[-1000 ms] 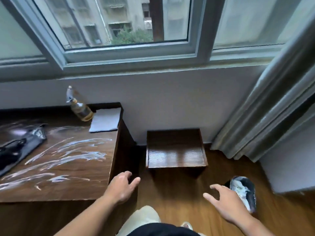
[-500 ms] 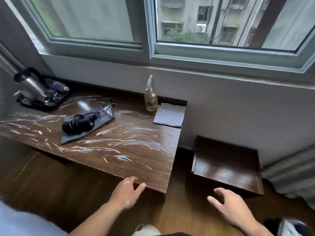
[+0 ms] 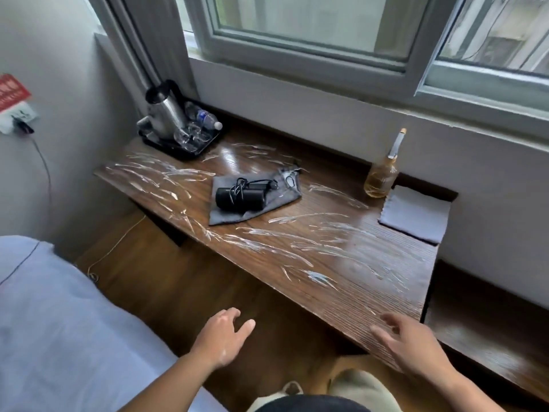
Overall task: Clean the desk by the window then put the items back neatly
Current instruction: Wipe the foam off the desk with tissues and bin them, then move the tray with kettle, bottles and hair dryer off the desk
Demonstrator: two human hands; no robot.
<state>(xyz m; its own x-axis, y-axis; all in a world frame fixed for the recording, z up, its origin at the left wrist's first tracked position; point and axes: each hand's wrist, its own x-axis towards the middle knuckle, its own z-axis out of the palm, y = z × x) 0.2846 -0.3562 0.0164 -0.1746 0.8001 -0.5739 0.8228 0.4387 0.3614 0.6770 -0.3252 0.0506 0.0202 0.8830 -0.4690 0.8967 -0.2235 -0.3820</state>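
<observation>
Under the window (image 3: 312, 25), the smeared desk (image 3: 356, 292) runs long from the far-left corner to the near right. Both hands are empty, fingers loose: the left hand (image 3: 221, 340) over the open floor between bed (image 3: 59, 322) and desk, the right hand (image 3: 416, 343) at the desk's near corner. Beyond, a dryer (image 3: 240, 199) lies lengthwise on its pouch (image 3: 225, 217); the bottle (image 3: 381, 179) and cloth (image 3: 416, 217) sit at the right end and the tray (image 3: 190, 151) at the far left.
</observation>
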